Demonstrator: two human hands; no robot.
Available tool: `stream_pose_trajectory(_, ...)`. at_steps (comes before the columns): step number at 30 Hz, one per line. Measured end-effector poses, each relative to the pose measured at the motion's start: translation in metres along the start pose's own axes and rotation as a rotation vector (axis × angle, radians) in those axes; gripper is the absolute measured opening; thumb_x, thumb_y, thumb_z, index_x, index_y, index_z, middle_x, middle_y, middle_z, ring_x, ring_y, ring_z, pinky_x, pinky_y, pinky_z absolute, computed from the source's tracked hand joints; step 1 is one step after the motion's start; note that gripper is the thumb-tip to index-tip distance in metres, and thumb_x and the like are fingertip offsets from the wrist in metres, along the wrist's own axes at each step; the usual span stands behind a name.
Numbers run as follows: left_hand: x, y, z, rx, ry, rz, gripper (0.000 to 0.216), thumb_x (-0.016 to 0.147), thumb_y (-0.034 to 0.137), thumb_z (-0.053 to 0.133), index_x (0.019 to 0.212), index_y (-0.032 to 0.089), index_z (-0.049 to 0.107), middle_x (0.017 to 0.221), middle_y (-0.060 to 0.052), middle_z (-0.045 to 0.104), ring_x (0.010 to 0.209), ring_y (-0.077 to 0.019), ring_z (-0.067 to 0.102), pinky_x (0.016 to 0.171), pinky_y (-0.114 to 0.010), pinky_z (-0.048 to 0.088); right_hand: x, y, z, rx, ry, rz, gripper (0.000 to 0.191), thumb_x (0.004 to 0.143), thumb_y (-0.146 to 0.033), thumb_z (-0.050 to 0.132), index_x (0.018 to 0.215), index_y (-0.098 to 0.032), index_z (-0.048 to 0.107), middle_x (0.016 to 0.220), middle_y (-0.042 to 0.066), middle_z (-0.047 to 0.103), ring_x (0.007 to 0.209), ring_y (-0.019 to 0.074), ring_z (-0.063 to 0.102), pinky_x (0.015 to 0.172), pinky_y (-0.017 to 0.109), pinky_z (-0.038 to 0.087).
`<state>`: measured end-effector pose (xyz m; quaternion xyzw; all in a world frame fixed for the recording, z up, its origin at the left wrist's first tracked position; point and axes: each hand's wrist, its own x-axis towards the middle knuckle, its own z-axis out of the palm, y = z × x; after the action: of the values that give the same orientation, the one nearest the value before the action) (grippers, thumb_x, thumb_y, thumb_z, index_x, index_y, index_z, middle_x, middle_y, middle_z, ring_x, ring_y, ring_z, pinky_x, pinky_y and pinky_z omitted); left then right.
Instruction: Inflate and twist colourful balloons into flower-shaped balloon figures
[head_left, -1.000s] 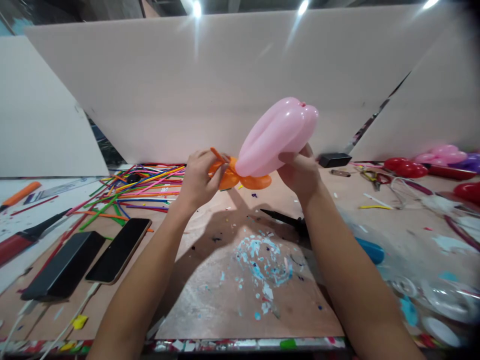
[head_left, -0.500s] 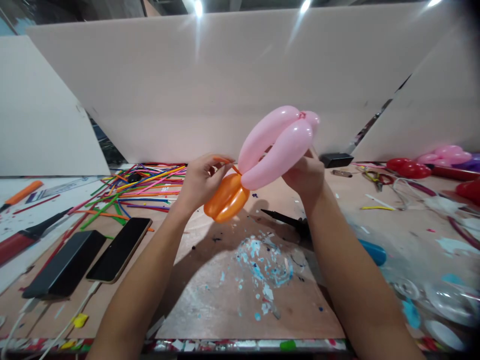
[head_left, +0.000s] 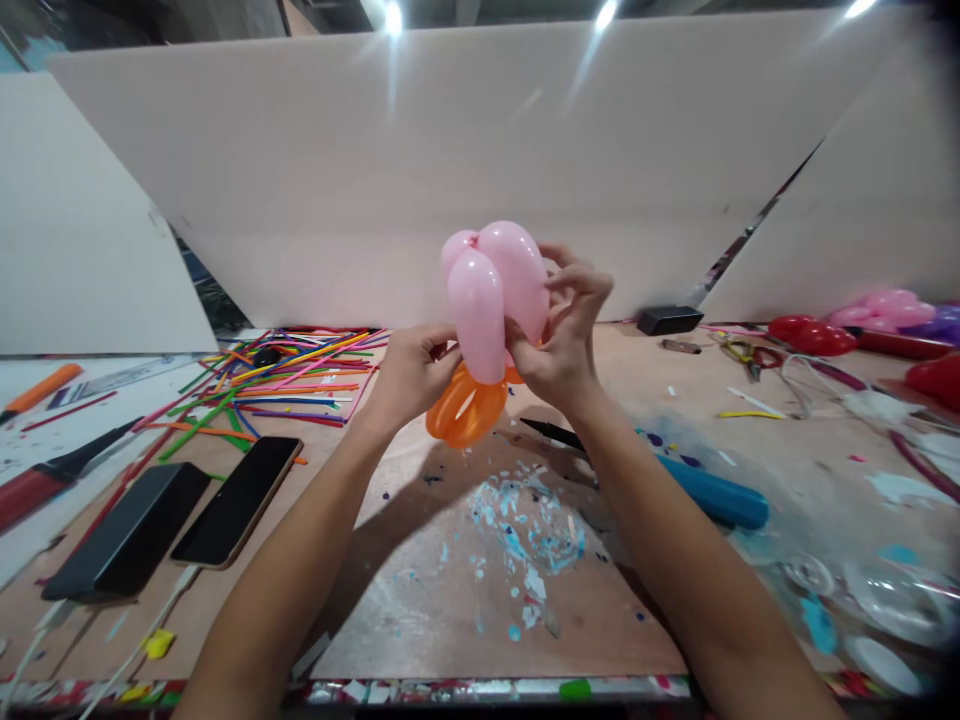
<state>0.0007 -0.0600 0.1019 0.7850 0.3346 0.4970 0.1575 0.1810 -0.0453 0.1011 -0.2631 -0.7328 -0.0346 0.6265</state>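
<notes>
A pink twisted balloon [head_left: 478, 315] stands roughly upright between my hands above the table. Beneath it, joined or pressed against it, hangs an orange twisted balloon [head_left: 465, 408]. My left hand [head_left: 420, 372] pinches at the left side where the two colours meet; the exact bit between its fingertips is hidden. On the other side, my right hand [head_left: 564, 335] grips the pink balloon, thumb at the front and fingers curled around its right side. Part of the orange balloon shows behind the right thumb.
Several uninflated balloons [head_left: 300, 375] lie at the back left, near a phone [head_left: 238, 502] and a black box [head_left: 127, 530]. A blue balloon pump [head_left: 712, 492] lies under my right forearm. Scissors [head_left: 754, 357] and red balloons [head_left: 811, 335] are at the right. A white board [head_left: 465, 180] stands behind.
The pink balloon has swung left and more upright over the orange one. My right hand has moved left and now holds the pink balloon's right side; my left hand stays near the join.
</notes>
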Motion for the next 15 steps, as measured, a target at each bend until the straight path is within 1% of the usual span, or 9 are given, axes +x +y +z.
stream_pose_trajectory(2, 0.000, -0.001, 0.004, -0.036, -0.007, -0.001, 0.022, 0.080, 0.012, 0.052, 0.082, 0.015, 0.074, 0.071, 0.000, 0.068, 0.062, -0.0117, 0.056, 0.060, -0.023, 0.043, 0.001, -0.001, -0.002, -0.092, -0.039, -0.070, 0.033, 0.088, -0.030, 0.056, 0.120, -0.032, 0.047, 0.141, 0.008, 0.032, 0.133, 0.0293, 0.039, 0.106, 0.055, 0.040)
stream_pose_trajectory(4, 0.000, -0.002, 0.007, -0.116, 0.027, -0.025, 0.023, 0.081, 0.013, 0.051, 0.083, 0.014, 0.074, 0.071, 0.000, 0.067, 0.065, -0.0126, 0.059, 0.062, -0.023, 0.045, 0.002, -0.004, -0.005, -0.153, -0.111, -0.118, 0.024, 0.088, -0.023, 0.055, 0.111, -0.030, 0.056, 0.143, 0.007, 0.030, 0.135, 0.0297, 0.036, 0.109, 0.055, 0.036)
stream_pose_trajectory(5, 0.000, -0.003, 0.006, -0.147, 0.046, -0.033, 0.023, 0.082, 0.014, 0.051, 0.086, 0.014, 0.074, 0.073, -0.001, 0.068, 0.068, -0.0132, 0.060, 0.063, -0.023, 0.046, 0.002, -0.005, -0.007, -0.176, -0.149, -0.125, 0.024, 0.087, -0.021, 0.055, 0.110, -0.029, 0.058, 0.145, 0.007, 0.029, 0.137, 0.0302, 0.034, 0.109, 0.055, 0.036)
stream_pose_trajectory(7, 0.001, -0.003, 0.003, -0.157, 0.063, -0.023, 0.023, 0.082, 0.015, 0.052, 0.089, 0.014, 0.073, 0.079, -0.002, 0.070, 0.074, -0.0143, 0.063, 0.067, -0.023, 0.048, 0.003, -0.009, -0.010, -0.215, -0.232, -0.104, 0.031, 0.085, -0.018, 0.055, 0.115, -0.027, 0.058, 0.146, 0.009, 0.028, 0.139, 0.0314, 0.031, 0.110, 0.055, 0.035)
stream_pose_trajectory(9, 0.003, -0.003, -0.004, -0.113, 0.039, 0.007, 0.025, 0.082, 0.013, 0.051, 0.093, 0.015, 0.073, 0.088, -0.004, 0.072, 0.080, -0.0155, 0.064, 0.072, -0.025, 0.049, 0.004, -0.013, -0.011, -0.236, -0.299, -0.067, 0.035, 0.085, -0.015, 0.054, 0.118, -0.026, 0.057, 0.147, 0.011, 0.028, 0.140, 0.0321, 0.029, 0.110, 0.055, 0.035)
stream_pose_trajectory(10, 0.003, -0.003, -0.006, -0.093, 0.020, 0.020, 0.025, 0.082, 0.013, 0.051, 0.094, 0.015, 0.073, 0.091, -0.005, 0.072, 0.083, -0.0162, 0.064, 0.074, -0.026, 0.049, 0.005, -0.015, -0.010, -0.239, -0.313, -0.054, 0.033, 0.085, -0.015, 0.054, 0.116, -0.025, 0.058, 0.147, 0.010, 0.028, 0.140, 0.0323, 0.029, 0.109, 0.056, 0.035)
stream_pose_trajectory(12, 0.004, -0.001, -0.009, -0.105, -0.023, 0.022, 0.025, 0.084, 0.015, 0.051, 0.097, 0.017, 0.072, 0.097, -0.006, 0.072, 0.089, -0.0178, 0.065, 0.079, -0.028, 0.049, 0.005, -0.017, -0.010, -0.238, -0.309, -0.031, 0.024, 0.085, -0.015, 0.054, 0.106, -0.024, 0.062, 0.148, 0.008, 0.028, 0.140, 0.0326, 0.028, 0.110, 0.055, 0.035)
stream_pose_trajectory(15, 0.002, 0.001, -0.003, -0.234, -0.121, -0.019, 0.025, 0.088, 0.026, 0.054, 0.109, 0.020, 0.066, 0.110, -0.007, 0.068, 0.099, -0.0202, 0.063, 0.085, -0.031, 0.050, 0.003, -0.016, -0.007, -0.232, -0.258, 0.021, 0.012, 0.084, -0.016, 0.056, 0.093, -0.023, 0.062, 0.148, 0.008, 0.028, 0.139, 0.0347, 0.027, 0.110, 0.056, 0.034)
